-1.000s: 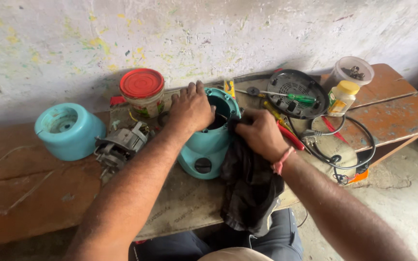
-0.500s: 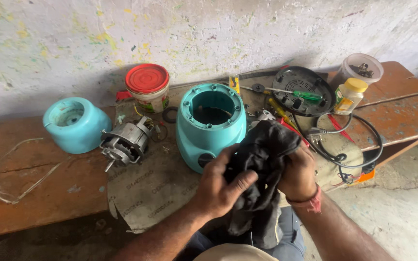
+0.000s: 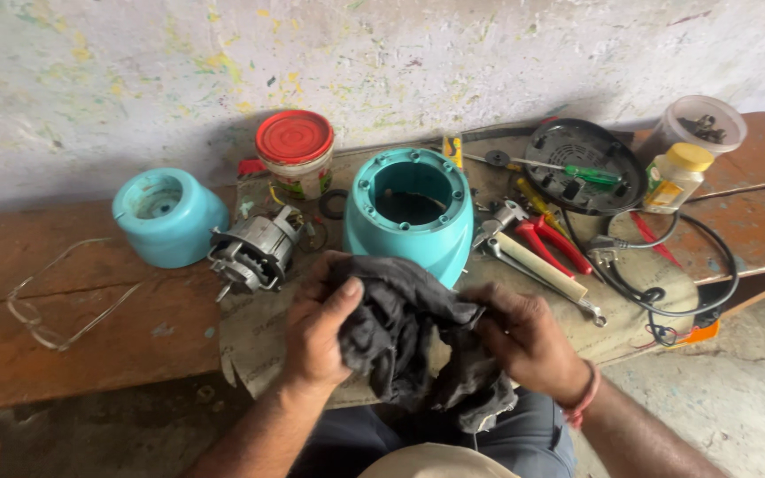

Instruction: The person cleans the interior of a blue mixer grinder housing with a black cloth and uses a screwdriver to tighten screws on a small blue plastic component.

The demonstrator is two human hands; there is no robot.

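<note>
A crumpled black cloth is bunched between both hands, just in front of the bench's near edge. My left hand grips its left side, thumb pressed on top. My right hand holds the right side; a red thread band circles that wrist. Right behind the cloth stands a teal mixer housing, open end up, its inside dark. Left of it lies a grey electric motor on its side. A second teal housing part sits further left.
On the wooden bench are a red-lidded jar, a black round base plate with a green screwdriver, red pliers, a wooden-handled tool, a black cable, a yellow-capped bottle, a clear tub and clear glasses. A stained wall stands behind.
Both hands left the teal housing's rim and came back toward me with the black cloth. The cloth is now held in both hands in front of the housing.
</note>
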